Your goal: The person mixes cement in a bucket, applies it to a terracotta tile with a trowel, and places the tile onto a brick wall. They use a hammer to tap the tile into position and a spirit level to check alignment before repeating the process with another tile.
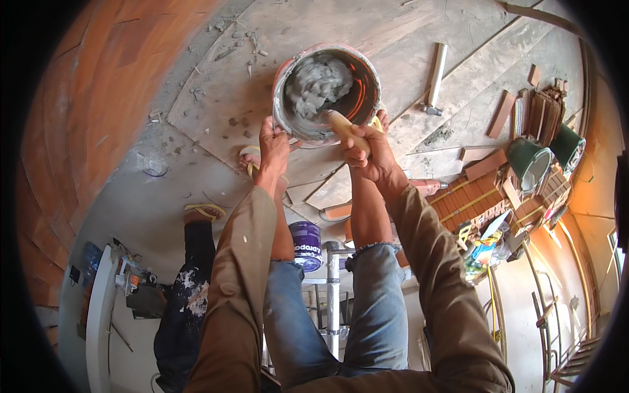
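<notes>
A round bucket (283,98) with a reddish outer wall stands below me, its inside smeared grey. Wet grey mortar (322,80) is heaped in its left part. My left hand (274,143) is closed on the bucket's near-left rim. With my right hand (372,152) I grip a pale wooden-handled tool (341,124), fingers wrapped round the handle. The handle points over the near rim toward the mortar. The tool's working end is not clearly visible, so I cannot tell its exact kind.
Boards (216,98) with crumbs of mortar lie under the bucket. A hammer (436,82) rests to the right, near stacked tiles (468,200) and green buckets (529,164). A purple paint can (306,245) stands between my legs. Another person's leg (190,288) is at left.
</notes>
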`<state>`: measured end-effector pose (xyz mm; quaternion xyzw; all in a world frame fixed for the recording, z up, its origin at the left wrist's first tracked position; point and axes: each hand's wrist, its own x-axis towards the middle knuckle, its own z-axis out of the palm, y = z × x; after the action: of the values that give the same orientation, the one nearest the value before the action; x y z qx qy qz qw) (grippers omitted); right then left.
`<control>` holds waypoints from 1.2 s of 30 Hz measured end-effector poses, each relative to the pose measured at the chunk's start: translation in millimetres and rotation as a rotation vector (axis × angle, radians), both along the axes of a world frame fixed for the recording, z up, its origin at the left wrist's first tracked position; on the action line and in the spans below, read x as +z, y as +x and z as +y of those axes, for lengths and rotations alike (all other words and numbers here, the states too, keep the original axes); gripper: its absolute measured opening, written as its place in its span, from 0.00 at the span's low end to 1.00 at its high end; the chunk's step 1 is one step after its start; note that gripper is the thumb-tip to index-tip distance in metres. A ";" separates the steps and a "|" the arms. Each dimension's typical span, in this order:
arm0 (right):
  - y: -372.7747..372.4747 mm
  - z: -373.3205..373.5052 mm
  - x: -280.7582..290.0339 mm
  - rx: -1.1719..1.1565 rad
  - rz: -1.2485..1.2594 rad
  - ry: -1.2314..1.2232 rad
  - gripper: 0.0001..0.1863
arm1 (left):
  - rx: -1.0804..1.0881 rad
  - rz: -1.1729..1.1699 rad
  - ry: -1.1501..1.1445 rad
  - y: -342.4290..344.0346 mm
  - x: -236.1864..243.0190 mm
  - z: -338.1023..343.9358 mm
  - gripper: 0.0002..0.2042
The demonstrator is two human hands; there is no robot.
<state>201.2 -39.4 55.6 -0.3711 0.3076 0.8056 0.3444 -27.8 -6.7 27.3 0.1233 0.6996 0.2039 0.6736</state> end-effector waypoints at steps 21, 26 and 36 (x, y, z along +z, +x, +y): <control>-5.1 9.4 35.8 1.678 -1.396 0.959 0.26 | -0.159 0.046 0.066 44.2 18.0 2.0 0.15; -9.1 6.6 55.8 1.816 -1.371 0.983 0.32 | -0.101 0.042 0.089 27.4 15.1 17.3 0.16; -10.4 -1.9 40.4 1.795 -1.584 1.140 0.26 | -0.193 0.123 0.201 28.8 -1.0 11.7 0.16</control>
<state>190.8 -41.3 96.0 -0.6154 -0.7047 0.3347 -0.1123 0.9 4.9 26.3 0.2692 0.7005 0.1995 0.6301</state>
